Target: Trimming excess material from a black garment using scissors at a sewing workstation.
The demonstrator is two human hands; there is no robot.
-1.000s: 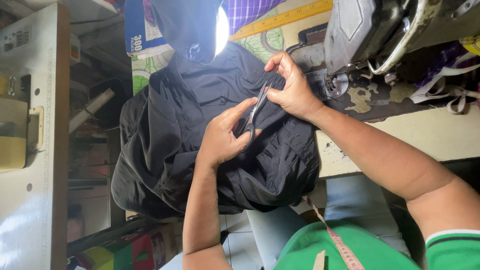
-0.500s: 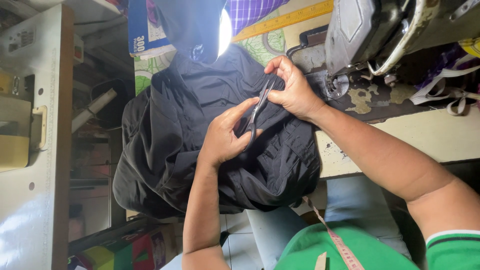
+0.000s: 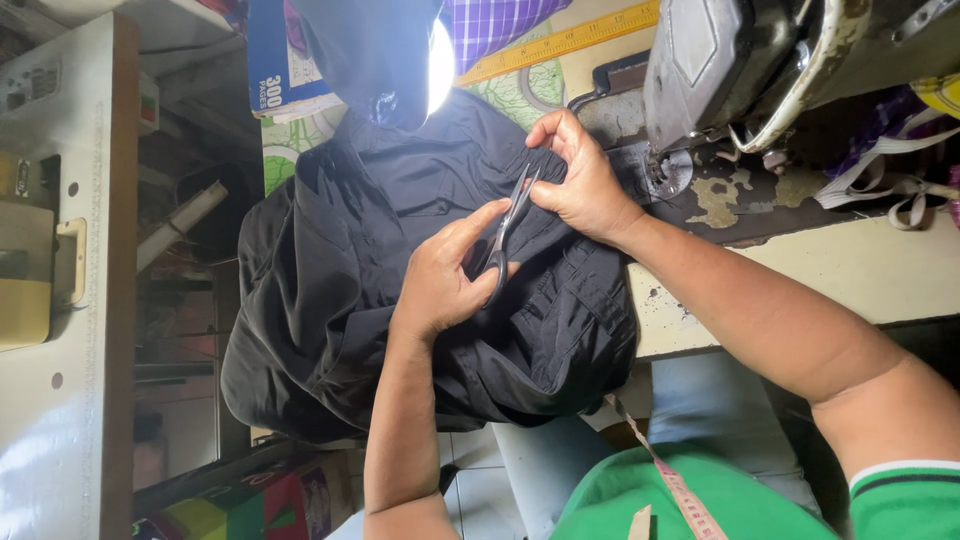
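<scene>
Cream worktable, tiled floor, bright lamp

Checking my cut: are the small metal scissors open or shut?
Slightly open: the small metal scissors show blades parted narrowly over the black fabric garment.

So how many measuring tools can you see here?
2. A yellow ruler lies on the table beyond the black garment; a tape measure hangs over the green shirt. Others may be hidden.

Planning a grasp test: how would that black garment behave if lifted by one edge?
The black garment would probably go floppy: it lies in soft folds and hangs over the table edge. It looks light for its size, thin and creased. Likely to slide off if tugged, since much already overhangs.
</scene>
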